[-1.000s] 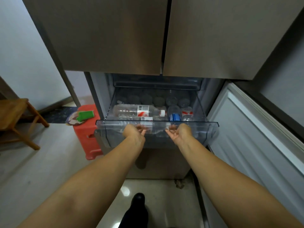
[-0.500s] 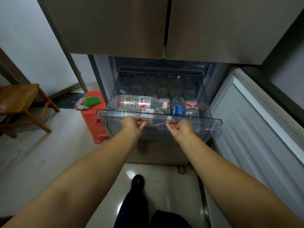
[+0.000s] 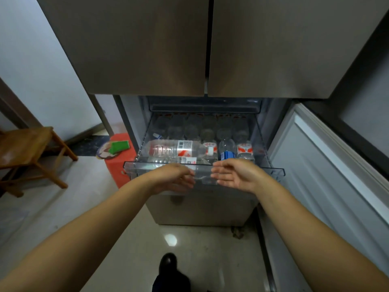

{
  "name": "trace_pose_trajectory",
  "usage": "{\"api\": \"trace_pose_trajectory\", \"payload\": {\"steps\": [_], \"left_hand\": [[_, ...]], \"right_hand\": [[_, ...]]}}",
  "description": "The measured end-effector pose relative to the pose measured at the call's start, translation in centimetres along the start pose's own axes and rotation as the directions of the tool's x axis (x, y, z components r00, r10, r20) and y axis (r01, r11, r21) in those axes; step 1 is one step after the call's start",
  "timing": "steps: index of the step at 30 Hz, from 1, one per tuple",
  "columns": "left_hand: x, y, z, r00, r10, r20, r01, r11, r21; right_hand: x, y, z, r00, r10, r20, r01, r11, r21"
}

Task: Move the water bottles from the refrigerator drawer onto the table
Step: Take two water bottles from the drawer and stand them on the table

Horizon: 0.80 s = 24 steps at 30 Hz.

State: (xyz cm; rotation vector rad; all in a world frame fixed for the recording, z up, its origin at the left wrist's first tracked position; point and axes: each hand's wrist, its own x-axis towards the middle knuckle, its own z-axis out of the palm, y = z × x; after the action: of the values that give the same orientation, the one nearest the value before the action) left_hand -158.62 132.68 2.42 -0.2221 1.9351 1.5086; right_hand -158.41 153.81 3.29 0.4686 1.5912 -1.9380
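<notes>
A clear plastic refrigerator drawer (image 3: pixel 271 170) is pulled out below the two closed upper doors. It holds several water bottles. One large bottle with a red and white label (image 3: pixel 174 149) lies on its side at the front left, and a blue-labelled bottle (image 3: pixel 227 149) stands at the front right. More bottles stand in rows behind. My left hand (image 3: pixel 174 180) hovers just in front of the drawer's front edge, fingers apart and holding nothing. My right hand (image 3: pixel 235 174) is beside it, palm turned inward, fingers spread and empty.
The lower fridge door (image 3: pixel 328 175) stands open on the right. A red plastic stool (image 3: pixel 121 157) with a green item on it is left of the fridge. A wooden stool (image 3: pixel 27 148) stands at far left. My shoe (image 3: pixel 168 262) is on the glossy tiled floor.
Both hands have let go of the drawer's front edge and opened, drawing slightly back. The drawer has come further out. My view has moved closer and tilted down.
</notes>
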Motion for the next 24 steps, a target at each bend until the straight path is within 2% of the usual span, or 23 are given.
{"api": "trace_pose_trajectory", "payload": {"steps": [4,7,9,11,12,16,19,22,24], "left_hand": [[0.4,3.4,-1.1,0.995,0.104,0.007,-0.103,0.985,0.135],[2.2,4.8,-2.1,0.980,0.199,-0.029,-0.181,0.935,0.304],[3.9,4.7,-3.1,0.948,0.313,-0.059,-0.237,0.818,0.525],[5.3,4.3,-4.1,0.915,0.399,-0.051,-0.241,0.643,0.727],[5.8,4.1,-4.5,0.911,0.412,-0.036,-0.232,0.581,0.780],[8.7,3.5,-7.1,0.936,0.343,0.080,-0.207,0.351,0.913],[10.3,3.5,-8.2,0.941,0.302,0.150,-0.233,0.260,0.937],[11.7,3.1,-9.5,0.937,0.263,0.231,-0.292,0.221,0.930],[12.5,2.8,-10.3,0.933,0.256,0.254,-0.306,0.190,0.933]], "right_hand": [[1.3,-2.7,0.2,0.977,-0.168,-0.128,0.150,0.979,-0.137],[3.6,-3.6,0.7,0.938,-0.223,-0.267,0.108,0.917,-0.385],[5.3,-3.7,1.1,0.918,-0.287,-0.273,0.058,0.779,-0.624],[6.7,-3.6,1.2,0.926,-0.284,-0.246,-0.034,0.589,-0.807],[7.1,-3.4,1.1,0.938,-0.247,-0.242,-0.086,0.511,-0.855],[8.7,-3.2,1.9,0.936,-0.105,-0.336,-0.281,0.351,-0.893],[9.3,-3.4,2.2,0.927,-0.002,-0.374,-0.353,0.325,-0.877],[9.8,-3.5,1.8,0.910,0.106,-0.402,-0.399,0.494,-0.773],[9.8,-3.5,1.7,0.886,0.167,-0.433,-0.449,0.546,-0.707]]}}
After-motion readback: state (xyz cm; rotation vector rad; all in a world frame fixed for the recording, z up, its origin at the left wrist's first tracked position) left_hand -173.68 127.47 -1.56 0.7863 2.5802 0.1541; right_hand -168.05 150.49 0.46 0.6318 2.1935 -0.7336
